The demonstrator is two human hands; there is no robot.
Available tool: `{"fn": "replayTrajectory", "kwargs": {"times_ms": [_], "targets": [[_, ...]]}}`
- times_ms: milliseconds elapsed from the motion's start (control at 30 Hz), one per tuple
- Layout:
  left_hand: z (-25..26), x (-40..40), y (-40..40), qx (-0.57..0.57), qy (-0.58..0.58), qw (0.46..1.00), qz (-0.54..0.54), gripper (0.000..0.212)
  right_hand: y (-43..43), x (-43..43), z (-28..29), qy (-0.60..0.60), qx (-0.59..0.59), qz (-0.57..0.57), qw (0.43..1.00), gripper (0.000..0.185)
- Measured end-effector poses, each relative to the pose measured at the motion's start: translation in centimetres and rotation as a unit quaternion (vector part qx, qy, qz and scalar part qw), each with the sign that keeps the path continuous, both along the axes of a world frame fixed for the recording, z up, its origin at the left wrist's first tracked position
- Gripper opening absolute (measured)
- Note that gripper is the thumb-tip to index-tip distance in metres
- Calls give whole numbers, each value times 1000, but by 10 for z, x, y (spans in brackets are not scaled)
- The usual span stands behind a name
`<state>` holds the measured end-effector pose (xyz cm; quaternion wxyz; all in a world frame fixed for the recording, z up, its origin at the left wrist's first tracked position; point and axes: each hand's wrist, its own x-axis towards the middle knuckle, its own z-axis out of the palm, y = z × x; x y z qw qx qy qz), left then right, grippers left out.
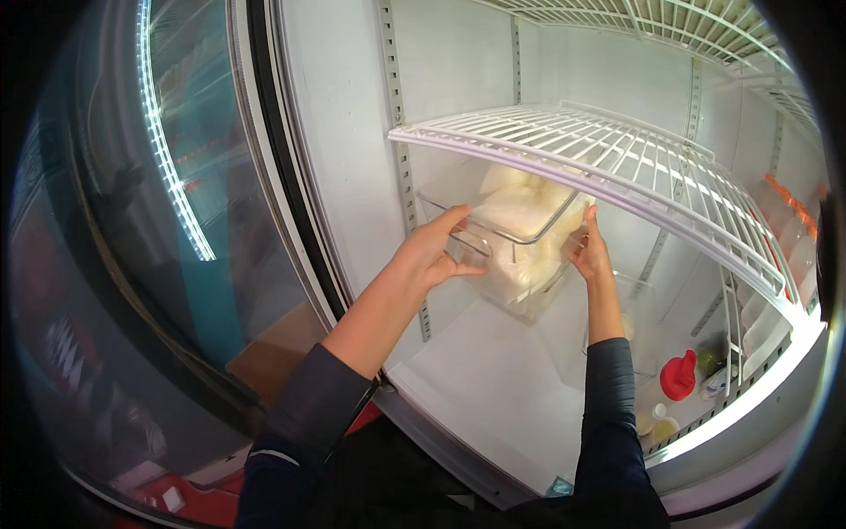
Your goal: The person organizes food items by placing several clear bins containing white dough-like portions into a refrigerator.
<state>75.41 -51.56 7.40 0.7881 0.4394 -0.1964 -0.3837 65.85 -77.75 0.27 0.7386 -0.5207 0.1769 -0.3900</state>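
Note:
A clear plastic bin (pixel 529 239) is under the white wire shelf of a fridge, close to the left wall. Pale, cream-coloured contents in clear plastic bags (pixel 519 208) fill it; what they are I cannot tell. My left hand (pixel 439 251) grips the bin's near left end by the handle, thumb at the rim and a finger stretched below. On the bin's right side lies my right hand (pixel 590 250), thumb up along the wall and fingers curled against it. The shelf edge hides part of the bin's far end.
The wire shelf (pixel 595 149) overhangs the bin. Right of my right arm are another clear container (pixel 634 297), a red lid (pixel 678 375) and small bottles. A lit strip (pixel 733 400) edges the right side. The glass door (pixel 185 198) stands at the left.

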Motion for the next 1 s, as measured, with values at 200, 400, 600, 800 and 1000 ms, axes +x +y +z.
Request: {"fn": "replayTrajectory", "kwargs": {"times_ms": [200,400,600,800,1000], "targets": [[13,-1,-11,31,-23,999,-7,57,-19,5,-7,168,-82,-86,979,71],[33,-4,-31,45,-47,998,4,61,-40,16,-5,243,-159,-123,949,84],[43,-1,-57,61,-45,997,27,52,-48,11,9,244,-370,-287,850,59],[38,8,-51,5,-73,997,-3,54,84,-23,49,-89,-498,-228,832,74],[26,13,-60,-43,-54,997,-31,50,84,17,54,-42,-637,-338,691,75]]}}
